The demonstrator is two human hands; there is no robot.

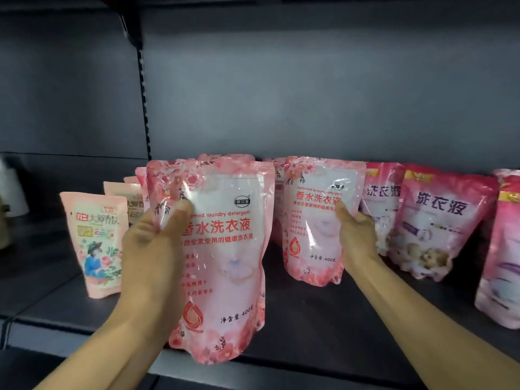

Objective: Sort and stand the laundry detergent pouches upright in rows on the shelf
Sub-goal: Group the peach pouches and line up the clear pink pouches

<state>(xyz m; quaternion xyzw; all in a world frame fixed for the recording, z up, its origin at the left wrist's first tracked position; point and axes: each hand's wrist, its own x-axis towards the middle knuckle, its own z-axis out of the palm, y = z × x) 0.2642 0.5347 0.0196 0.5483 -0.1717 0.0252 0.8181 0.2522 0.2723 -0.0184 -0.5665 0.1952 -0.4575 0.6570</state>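
My left hand (152,249) grips a pink pouch (222,257) at the shelf's (304,327) front edge, my right hand (356,235) pinches another pouch (318,220) standing further back; rows look partly formed, these two unsettled.

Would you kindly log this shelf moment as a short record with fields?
Left hand: grips the front rose-pink floral detergent pouch, thumb on its face
Right hand: holds the second matching pink floral pouch, standing upright
Left of them: pale pink pouches with a lady in a hat, upright
Right of them: deeper pink pouches with purple lettering, leaning
Surface: dark grey metal shelf
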